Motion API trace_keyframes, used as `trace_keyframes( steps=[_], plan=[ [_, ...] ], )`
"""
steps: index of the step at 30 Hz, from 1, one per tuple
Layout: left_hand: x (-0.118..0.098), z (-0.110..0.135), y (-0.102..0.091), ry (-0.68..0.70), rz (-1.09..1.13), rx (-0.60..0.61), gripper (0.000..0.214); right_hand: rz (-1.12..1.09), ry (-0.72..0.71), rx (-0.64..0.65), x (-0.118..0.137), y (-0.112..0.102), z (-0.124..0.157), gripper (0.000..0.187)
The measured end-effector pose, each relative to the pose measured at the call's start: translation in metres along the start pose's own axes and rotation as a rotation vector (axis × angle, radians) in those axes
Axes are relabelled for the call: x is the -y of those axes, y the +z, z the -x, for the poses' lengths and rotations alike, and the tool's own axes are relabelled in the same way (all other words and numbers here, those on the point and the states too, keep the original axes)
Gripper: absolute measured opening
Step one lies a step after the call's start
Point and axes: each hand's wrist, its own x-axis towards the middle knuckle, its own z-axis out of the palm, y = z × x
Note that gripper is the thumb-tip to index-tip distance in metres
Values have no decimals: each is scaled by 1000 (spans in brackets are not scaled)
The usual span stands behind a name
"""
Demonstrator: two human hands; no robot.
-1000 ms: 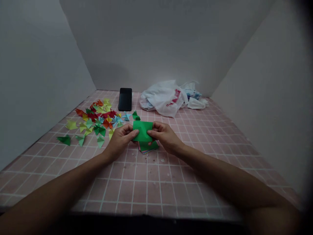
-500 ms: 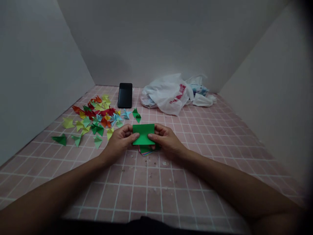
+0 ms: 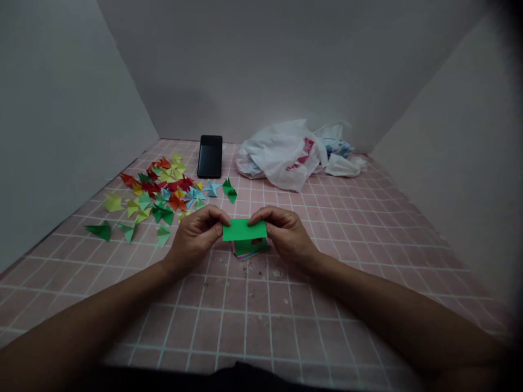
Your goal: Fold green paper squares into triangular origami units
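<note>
The left hand (image 3: 195, 239) and right hand (image 3: 288, 234) grip a bright green paper rectangle (image 3: 244, 230) between them, pinching its short ends between thumbs and curled fingers. It is held flat and wide, just above a small stack of multicoloured paper squares (image 3: 249, 250). The rectangle hides most of the stack, leaving only its green top and thin coloured edges showing, and the fingers cover the rectangle's ends, so any creases there are hard to make out. The stack lies on a pink surface ruled with a white grid (image 3: 327, 305), flecked with small crumbs near the hands. To the left spreads a loose scatter of small folded paper pieces (image 3: 157, 197) in red, orange, yellow, green and pale blue, many overlapping, so individual shapes are hard to separate. Farther back lie a black smartphone (image 3: 210, 157) and a crumpled white plastic bag (image 3: 281, 157) with red printing, its lettering folded out of reading. Pale walls (image 3: 61, 136) enclose the surface.
</note>
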Motion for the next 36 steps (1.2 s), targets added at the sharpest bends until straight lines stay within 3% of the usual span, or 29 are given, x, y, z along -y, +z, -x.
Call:
trace_keyframes(
  steps=[8,14,22,27,31,36],
  plan=[
    [-3,0,3,-196,71,56,18,-11,130,33,-2,2,1,15],
    [-11,2,1,-144,-82,78,28,22,189,-1,-1,2,2,24],
    [-7,2,1,-92,-156,60,34,35,202,30,-2,1,3,37],
    [-5,1,3,-93,-113,83,28,21,205,63,-2,0,3,32],
    [1,-2,2,-179,1,109,17,-4,204,37,-4,-2,1,25],
    [1,-3,-1,-241,-11,140,26,-27,213,26,-8,-1,-1,25]
  ],
)
